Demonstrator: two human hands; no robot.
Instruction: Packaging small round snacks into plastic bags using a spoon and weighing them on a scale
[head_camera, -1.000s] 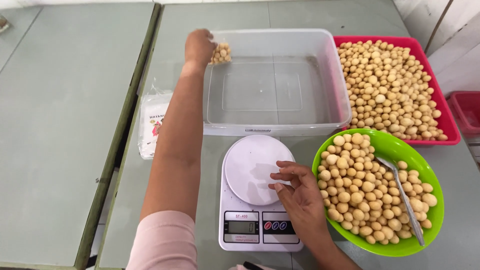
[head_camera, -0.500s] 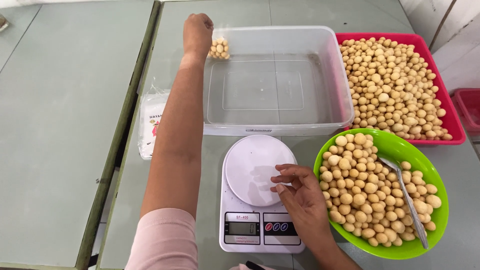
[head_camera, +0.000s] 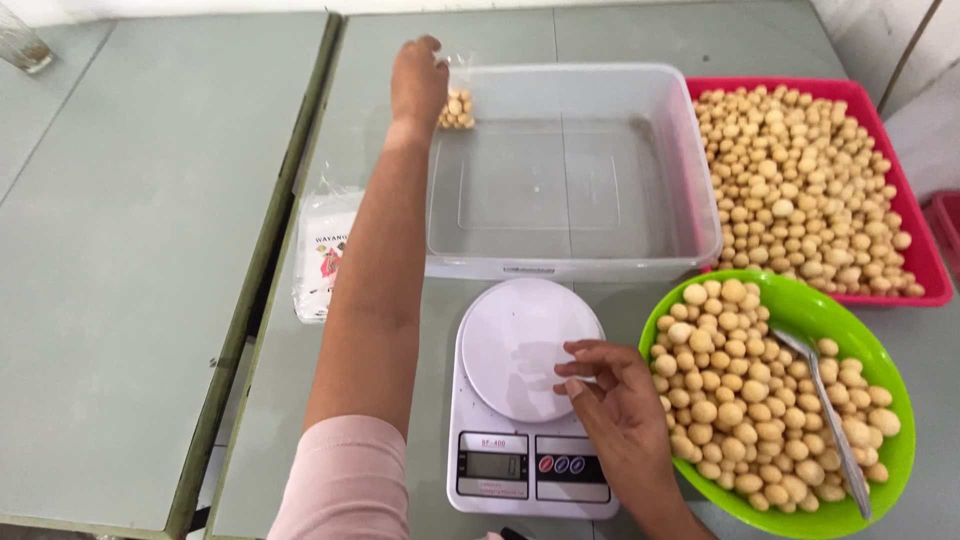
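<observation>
At the far left corner of the clear plastic tub (head_camera: 570, 180), the left hand (head_camera: 418, 82) is stretched out on a straight arm, its fingers closed around the top of a small clear bag of round beige snack balls (head_camera: 458, 106). That bag hangs just inside the tub's corner, against its wall; whether it rests on the tub floor cannot be told. Apart from the bag, the tub shows only its bare bottom.

Just in front of the tub stands a white digital kitchen scale (head_camera: 528, 395) with a round plate and a small display. The right hand (head_camera: 610, 395) lies over the right edge of that plate, fingers loosely curled and spread, grasping nothing; the fingertips touch or hover just over the plate.

Right of the scale, touching or nearly touching its side, sits a green bowl (head_camera: 880, 360) heaped with the same beige balls, and 1 metal spoon (head_camera: 825, 400) lies in it with its handle pointing toward the near rim. Behind the bowl and right beside the tub, a red tray (head_camera: 935, 285) holds a much larger spread of balls.

Left of the tub, partly under the left forearm, lies a stack of flat clear packets with printed labels (head_camera: 325, 250). All of this sits on a grey-green table (head_camera: 310, 400). A pink sleeve (head_camera: 345, 480) covers the left upper arm.
</observation>
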